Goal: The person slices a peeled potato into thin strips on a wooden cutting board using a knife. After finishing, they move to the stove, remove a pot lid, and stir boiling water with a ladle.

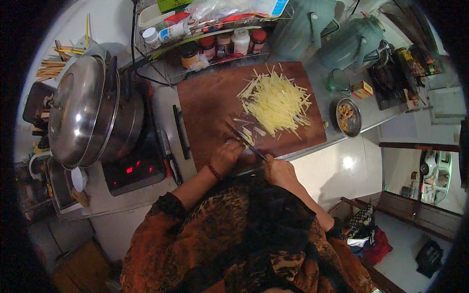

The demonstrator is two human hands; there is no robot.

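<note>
My right hand [279, 169] grips the handle of a kitchen knife [243, 140], whose dark blade reaches up and left over the brown cutting board [210, 95]. At the board's near edge, my left hand [226, 155] lies beside the blade with its fingers bent; whether it pins a piece of food is hidden. A few pale cut strips [247, 135] lie just past the blade. Beyond them a large heap of thin, pale yellow shreds, seemingly potato, [276, 102] covers the board's right part.
Left of the board are a black-handled knife [170, 159] and a lidded steel pot [78, 113] on a lit induction cooker [137, 174]. A metal bowl with brown pieces [349, 118], a small box [362, 89] and a glass [338, 80] stand right. Behind is a rack of jars [240, 42].
</note>
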